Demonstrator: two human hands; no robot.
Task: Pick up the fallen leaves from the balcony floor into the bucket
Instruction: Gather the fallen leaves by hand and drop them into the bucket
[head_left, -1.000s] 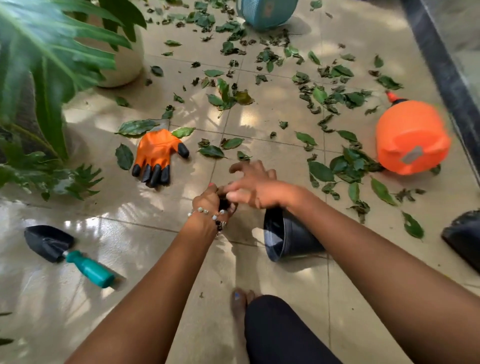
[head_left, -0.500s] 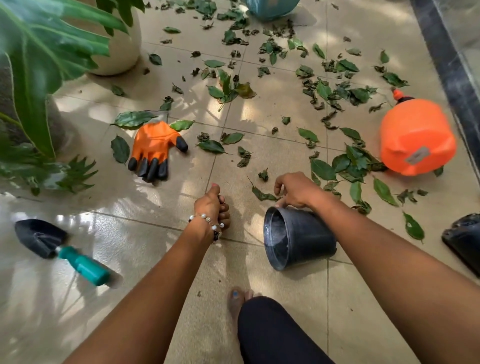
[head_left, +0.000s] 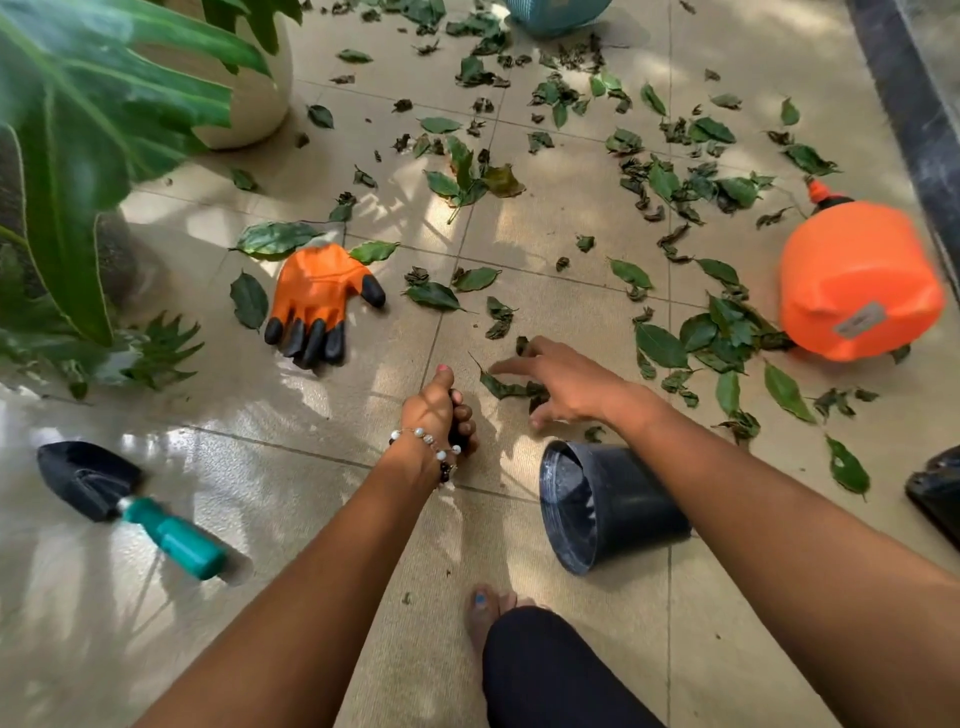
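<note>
Green leaves (head_left: 675, 171) litter the tiles beyond my reach, and the black bucket (head_left: 602, 506) lies tipped just beneath my right wrist.

Largest first: the orange sprayer (head_left: 857, 283) lies on its side well to the right of my right hand (head_left: 569, 384), its pale label too blurred to read. I judge the bucket lies mouth-sideways so I can sweep leaves straight in. My right hand is spread, fingers straight, over a long leaf (head_left: 501, 387) that it touches but does not yet grasp. My left hand (head_left: 439, 410) is clenched round something dark, likely gathered leaves, though I cannot tell. Beyond and left of it lies the orange glove (head_left: 317, 296), unused; the trowel (head_left: 130, 501) lies farther left, nearer me.
</note>
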